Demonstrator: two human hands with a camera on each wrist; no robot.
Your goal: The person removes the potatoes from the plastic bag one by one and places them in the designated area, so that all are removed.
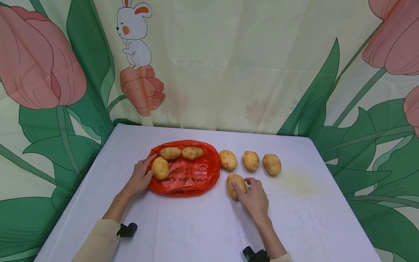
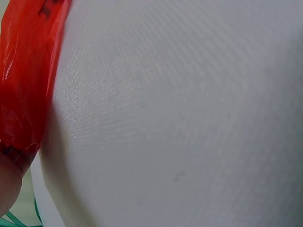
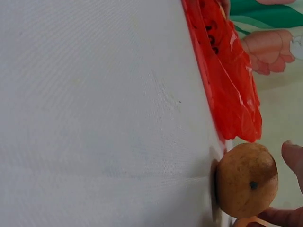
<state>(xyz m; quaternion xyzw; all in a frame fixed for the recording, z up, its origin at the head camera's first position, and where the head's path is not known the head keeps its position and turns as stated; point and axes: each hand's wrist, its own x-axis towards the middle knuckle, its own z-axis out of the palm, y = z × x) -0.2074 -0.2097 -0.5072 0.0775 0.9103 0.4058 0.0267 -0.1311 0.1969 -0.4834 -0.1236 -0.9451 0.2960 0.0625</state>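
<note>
A red plastic bag (image 1: pixel 188 178) with dark print lies on the white table, its rim standing up. Several potatoes are about: an upper left one (image 1: pixel 170 153), an upper right one (image 1: pixel 192 153) and a lower left one (image 1: pixel 160 168) rest in the bag. My left hand (image 1: pixel 140 177) grips the bag's left rim beside the lower left potato. My right hand (image 1: pixel 255 198) is around a potato (image 3: pixel 247 180) on the table, right of the bag. In the right wrist view the thumb (image 3: pixel 292 155) stands apart from it, with a finger at its side.
Behind the right hand, a row of potatoes lies on the table (image 1: pixel 196 225): one (image 1: pixel 228 160) close by the bag, one in the middle (image 1: pixel 250 161) and one at the right (image 1: pixel 271 164). A printed curtain (image 1: pixel 209 72) hangs behind the table's far edge.
</note>
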